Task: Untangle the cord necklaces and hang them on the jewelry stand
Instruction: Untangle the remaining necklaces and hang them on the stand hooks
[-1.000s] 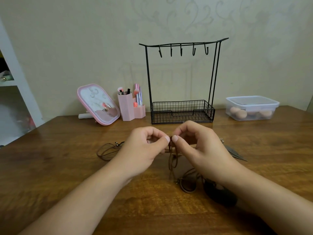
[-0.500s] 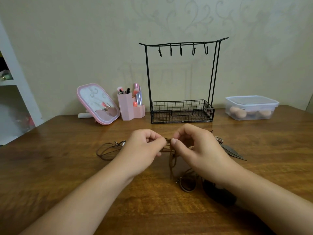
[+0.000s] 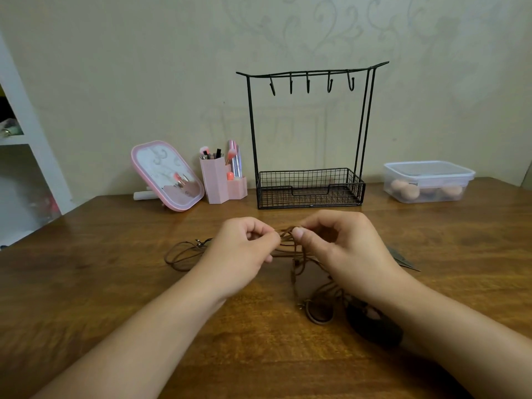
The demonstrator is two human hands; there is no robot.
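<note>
A tangle of brown cord necklaces (image 3: 290, 249) is pinched from both sides just above the wooden table (image 3: 86, 283): the left hand (image 3: 241, 251) grips it between curled thumb and fingers, and the right hand (image 3: 342, 249) grips it the same way, the two hands almost touching at the knot. From the pinch, strands hang down toward 6 o'clock to a ring pendant (image 3: 318, 311) lying on the wood beside a dark pendant (image 3: 374, 323) that is partly hidden by the right forearm. A loose loop of cord (image 3: 181, 254) trails out at 9 o'clock, flat on the table. A grey leaf-shaped pendant (image 3: 403, 259) shows at 3 o'clock. At 12 o'clock, well apart from the hands, the black wire jewelry stand (image 3: 309, 185) is set near the wall, its five hooks (image 3: 308, 83) bare. Open tabletop is seen between hands and stand, and toward the near edge.
</note>
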